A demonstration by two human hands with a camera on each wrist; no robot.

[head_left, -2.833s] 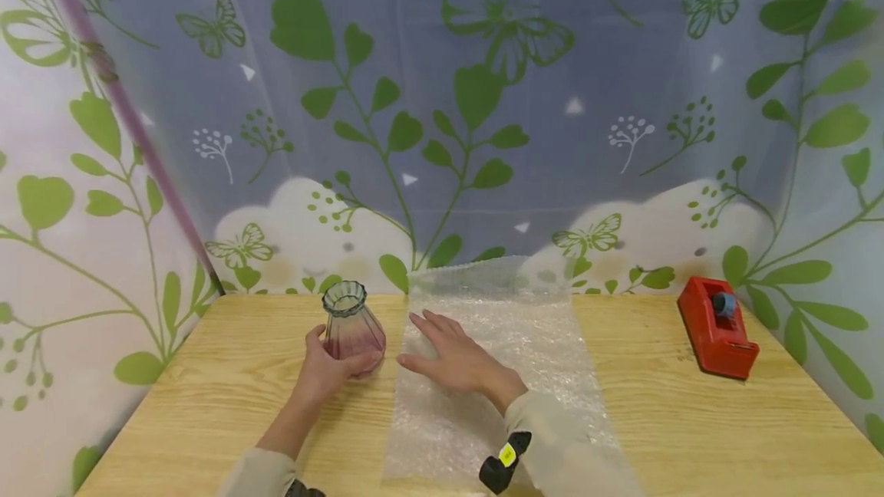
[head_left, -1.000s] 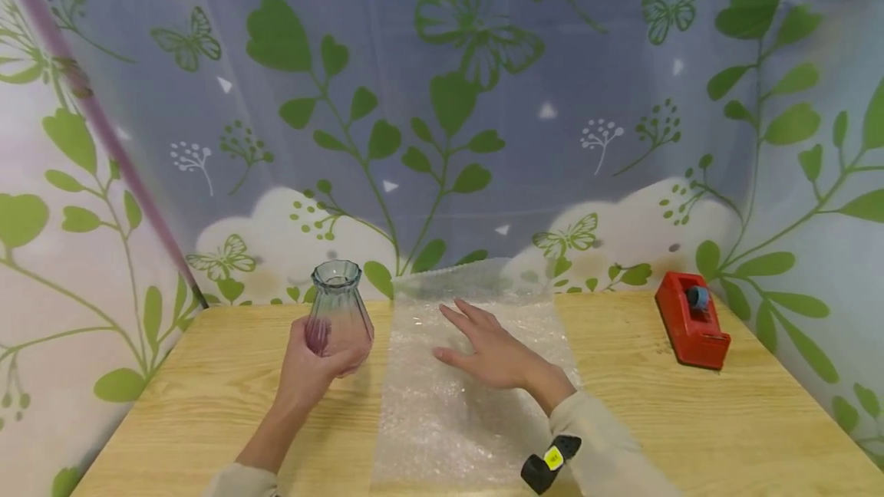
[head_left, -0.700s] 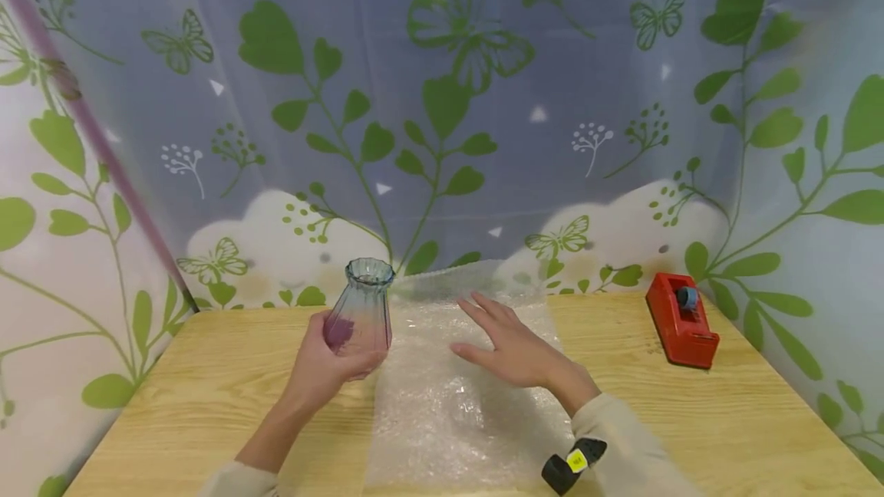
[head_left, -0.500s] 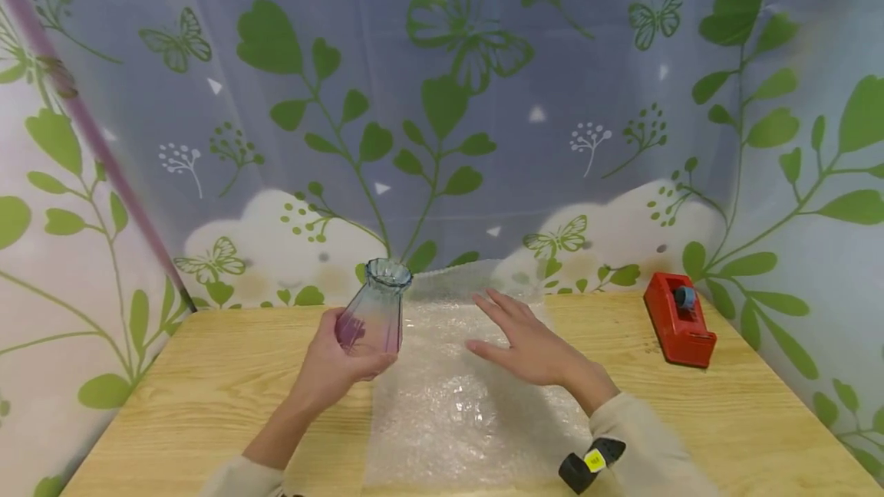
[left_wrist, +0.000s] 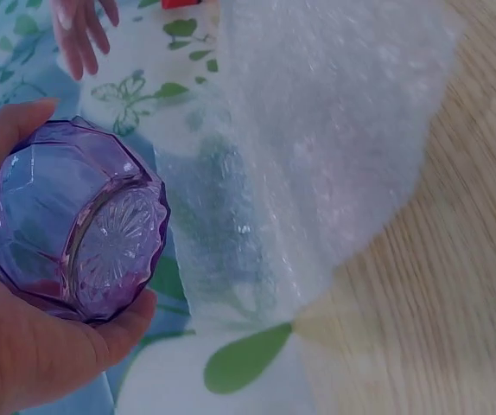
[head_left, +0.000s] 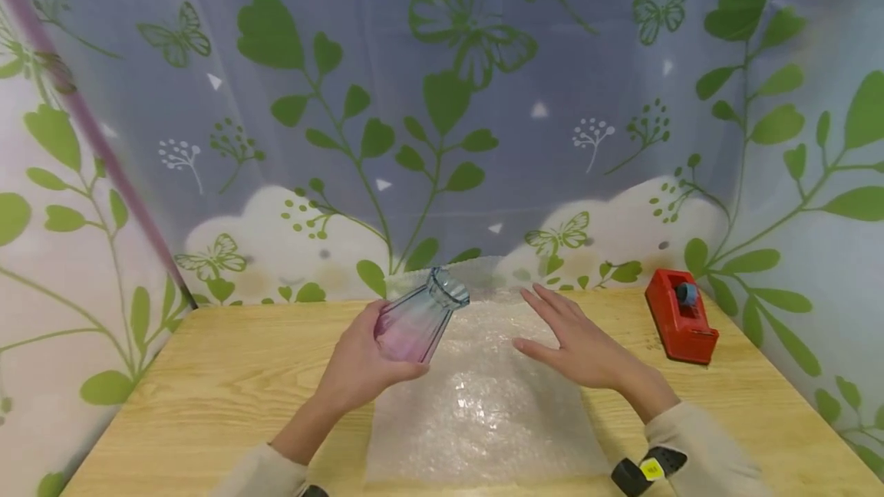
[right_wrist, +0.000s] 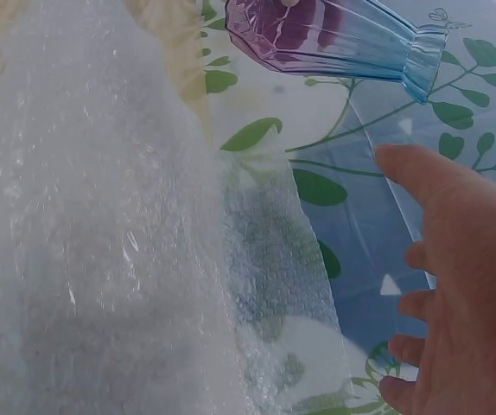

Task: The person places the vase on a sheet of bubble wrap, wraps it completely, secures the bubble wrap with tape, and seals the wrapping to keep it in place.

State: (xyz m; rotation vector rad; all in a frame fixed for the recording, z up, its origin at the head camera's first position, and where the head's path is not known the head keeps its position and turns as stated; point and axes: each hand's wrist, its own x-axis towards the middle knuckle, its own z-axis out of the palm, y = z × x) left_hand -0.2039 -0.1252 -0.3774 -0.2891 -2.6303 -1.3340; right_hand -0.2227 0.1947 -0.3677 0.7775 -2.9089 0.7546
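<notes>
A faceted glass vase (head_left: 414,322), blue at the neck and purple-pink toward the base, is gripped by my left hand (head_left: 369,359). It tilts with its mouth to the right, above a sheet of bubble wrap (head_left: 476,413). The left wrist view shows the vase's base (left_wrist: 118,238) with its starburst pattern, thumb and fingers curled round the body. My right hand (head_left: 580,347) hovers over the wrap's right side, fingers spread and holding nothing. In the right wrist view the vase (right_wrist: 334,39) is apart from that right hand (right_wrist: 468,268).
A red tape dispenser (head_left: 682,318) with a small blue roll stands at the table's back right. The wooden table (head_left: 242,374) ends against a patterned curtain (head_left: 442,136). The wrap's far edge leans up on that curtain.
My left hand has lifted the vase, carried it right over the bubble wrap and tipped it from upright to slanting. My right hand has moved to the right. The view has shifted slightly.
</notes>
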